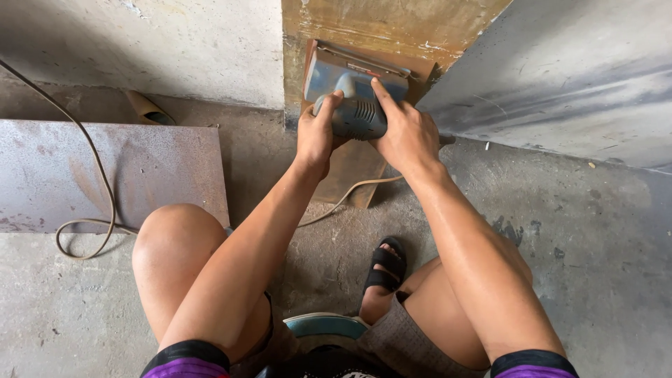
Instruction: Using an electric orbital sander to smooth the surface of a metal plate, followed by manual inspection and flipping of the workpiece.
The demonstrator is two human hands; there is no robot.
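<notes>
A grey-blue electric sander (pixel 354 98) rests flat on a rusty brown metal sheet (pixel 350 171) that leans on the floor against a wall corner. My left hand (pixel 316 133) wraps the left side of the sander's rounded body. My right hand (pixel 404 129) grips its right side, with the forefinger stretched along the top. The sander's beige power cord (pixel 91 164) runs from under the tool across the floor to the left and loops there.
A grey metal plate (pixel 112 171) lies flat at the left. A large grey metal sheet (pixel 560 77) slopes at the right. I sit low with knees apart, one sandalled foot (pixel 383 269) on the concrete floor. A small beige object (pixel 148 110) lies by the wall.
</notes>
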